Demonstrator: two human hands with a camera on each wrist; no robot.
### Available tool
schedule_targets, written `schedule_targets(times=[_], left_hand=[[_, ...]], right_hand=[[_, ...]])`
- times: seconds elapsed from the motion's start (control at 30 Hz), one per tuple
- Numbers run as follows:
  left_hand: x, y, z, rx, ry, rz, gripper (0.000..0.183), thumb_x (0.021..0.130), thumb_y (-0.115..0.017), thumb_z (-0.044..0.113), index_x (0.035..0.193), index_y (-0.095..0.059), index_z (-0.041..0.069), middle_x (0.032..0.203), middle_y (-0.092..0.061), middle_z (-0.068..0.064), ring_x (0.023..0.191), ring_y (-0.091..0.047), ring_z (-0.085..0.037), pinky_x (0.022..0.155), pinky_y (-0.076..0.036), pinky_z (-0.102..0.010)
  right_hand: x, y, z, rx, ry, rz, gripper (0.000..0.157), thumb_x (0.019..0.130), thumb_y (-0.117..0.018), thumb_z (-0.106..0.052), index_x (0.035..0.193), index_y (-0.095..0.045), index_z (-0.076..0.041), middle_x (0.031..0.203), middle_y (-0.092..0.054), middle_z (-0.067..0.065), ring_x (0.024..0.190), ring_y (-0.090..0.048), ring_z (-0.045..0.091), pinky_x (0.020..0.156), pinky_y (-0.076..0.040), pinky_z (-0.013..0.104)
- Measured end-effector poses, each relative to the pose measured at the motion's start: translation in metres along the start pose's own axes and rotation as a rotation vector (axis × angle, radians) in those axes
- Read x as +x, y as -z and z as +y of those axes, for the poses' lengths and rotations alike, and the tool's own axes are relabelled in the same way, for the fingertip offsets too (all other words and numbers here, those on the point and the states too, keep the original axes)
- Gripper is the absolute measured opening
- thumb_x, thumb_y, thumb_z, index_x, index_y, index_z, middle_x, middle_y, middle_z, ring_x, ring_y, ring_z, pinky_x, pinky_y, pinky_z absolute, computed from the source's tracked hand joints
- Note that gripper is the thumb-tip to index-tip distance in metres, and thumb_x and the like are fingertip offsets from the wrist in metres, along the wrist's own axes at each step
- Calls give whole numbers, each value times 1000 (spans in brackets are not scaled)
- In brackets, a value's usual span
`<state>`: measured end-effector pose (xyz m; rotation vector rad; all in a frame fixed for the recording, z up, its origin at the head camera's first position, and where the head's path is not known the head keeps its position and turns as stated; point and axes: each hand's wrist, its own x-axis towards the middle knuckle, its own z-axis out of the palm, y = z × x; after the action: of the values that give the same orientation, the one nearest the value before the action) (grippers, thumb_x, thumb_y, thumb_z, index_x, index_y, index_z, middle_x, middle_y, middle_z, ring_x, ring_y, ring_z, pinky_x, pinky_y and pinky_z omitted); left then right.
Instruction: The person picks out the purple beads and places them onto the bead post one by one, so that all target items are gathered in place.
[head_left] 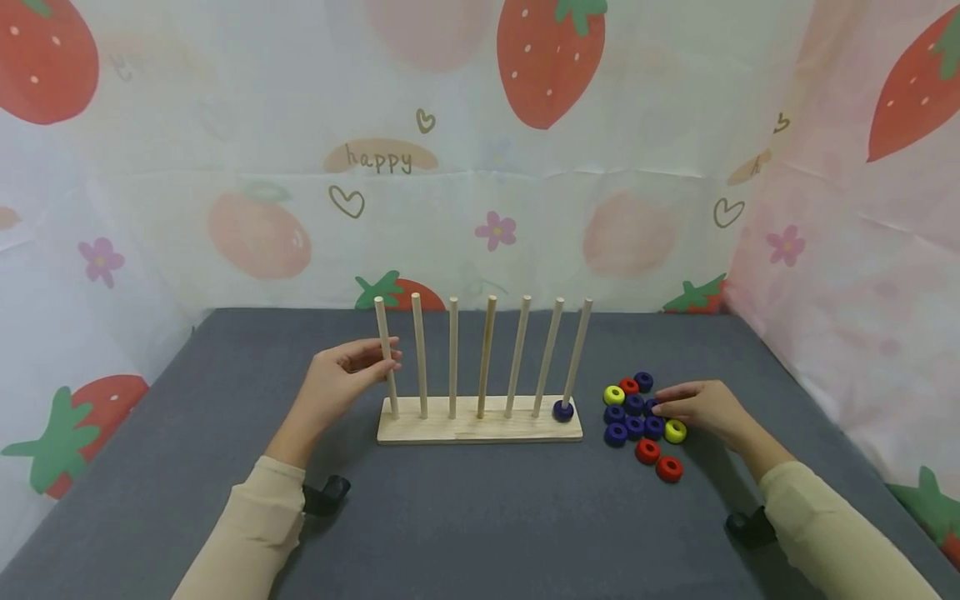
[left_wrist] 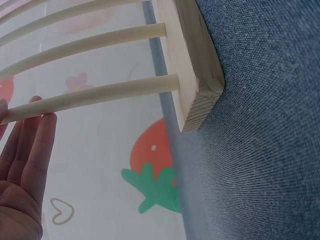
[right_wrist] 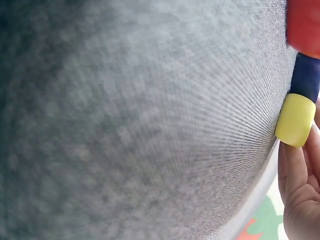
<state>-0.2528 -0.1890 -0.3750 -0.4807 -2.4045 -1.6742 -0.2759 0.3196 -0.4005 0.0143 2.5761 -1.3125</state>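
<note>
A wooden stand carries a row of several upright pegs. My left hand holds the upper part of the leftmost peg between thumb and fingers; the left wrist view shows fingertips against this peg. One dark blue ring sits at the foot of the rightmost peg. To the right of the stand, my right hand pinches a blue ring in a loose group of rings. In the right wrist view a yellow ring partly hides the fingers.
Around the right hand lie several blue rings, red rings and yellow rings on the grey tabletop. A strawberry-printed cloth hangs behind the table and along both sides.
</note>
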Motion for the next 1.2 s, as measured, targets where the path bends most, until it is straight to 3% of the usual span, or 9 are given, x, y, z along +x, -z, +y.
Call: schedule_targets(times=[0.37, 0.57, 0.67, 0.87, 1.07, 1.2], left_hand=[[-1, 0, 1, -8, 4, -4, 37, 95, -68, 14, 130, -65, 2, 118, -71, -22, 96, -72, -4, 85, -62, -29], [-1, 0, 2, -17, 3, -12, 38, 96, -67, 14, 131, -64, 2, 119, -70, -24, 97, -72, -4, 84, -61, -21], [0, 0, 2, -20, 5, -12, 38, 95, -68, 14, 131, -64, 3, 119, -70, -23, 97, -72, -5, 85, -61, -22], [1, 0, 1, -20, 4, -11, 38, 95, -68, 15, 131, -65, 3, 118, -71, -23, 98, -73, -9, 85, -62, -25], [0, 1, 1, -24, 6, -6, 38, 95, -68, 15, 131, -65, 2, 118, -70, -24, 96, -72, -5, 86, -62, -29], [0, 0, 1, -32, 6, -13, 38, 95, -67, 14, 131, -64, 1, 119, -69, -25, 97, -72, -4, 86, -61, -25]], right_hand=[[-1, 3, -11, 94, -10, 48, 52, 90, -76, -28, 127, -65, 6, 106, -73, -7, 86, -69, -3, 81, -61, 20], [-5, 6, -25, 82, 41, 50, 58, 89, -76, -34, 130, -62, 5, 115, -72, -2, 91, -68, -5, 94, -59, 31], [-6, 7, -31, 106, 68, 50, 60, 89, -76, -33, 131, -61, 7, 114, -71, -3, 91, -68, -5, 96, -58, 33], [-6, 10, -42, 177, 75, 48, 61, 89, -77, -29, 132, -58, 9, 102, -70, -15, 91, -68, -6, 92, -59, 26], [-8, 10, -61, 146, 113, 40, 61, 89, -76, -34, 132, -60, 6, 105, -71, -12, 93, -69, -4, 89, -59, 20], [-9, 10, -73, 118, 139, 36, 61, 89, -75, -36, 131, -61, 5, 109, -72, -8, 93, -69, -4, 87, -59, 18]])
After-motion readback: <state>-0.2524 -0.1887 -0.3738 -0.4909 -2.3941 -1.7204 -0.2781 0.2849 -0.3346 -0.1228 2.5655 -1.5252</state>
